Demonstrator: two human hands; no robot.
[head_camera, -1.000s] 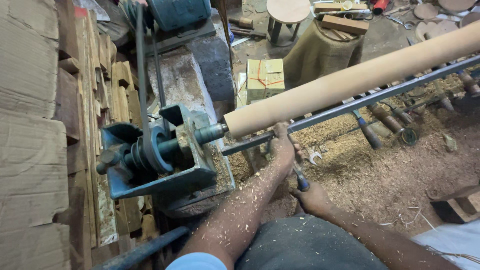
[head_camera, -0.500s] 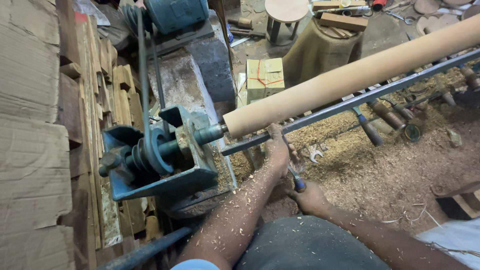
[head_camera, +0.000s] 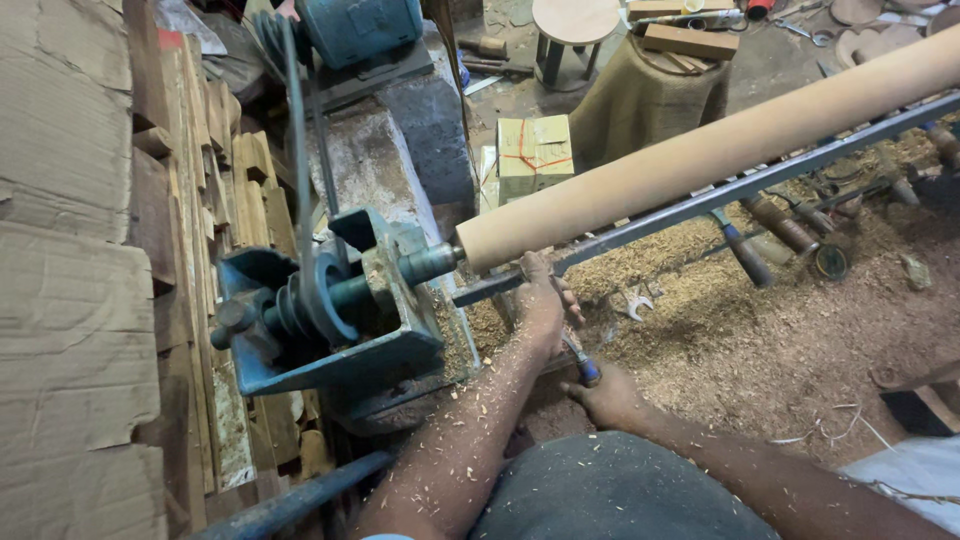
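Wooden cylinder (head_camera: 700, 150) and steel rail (head_camera: 720, 195) bar the way above, sawdust floor (head_camera: 760, 340) seemingly open rightward

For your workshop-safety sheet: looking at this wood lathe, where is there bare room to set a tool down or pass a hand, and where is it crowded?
Free: the sawdust floor right of the right hand, below the chisels.

Crowded: the gap at the metal rest bar under the wooden cylinder, where the left hand presses a tool; the belt and pulley by the blue headstock; the stacked planks at left.
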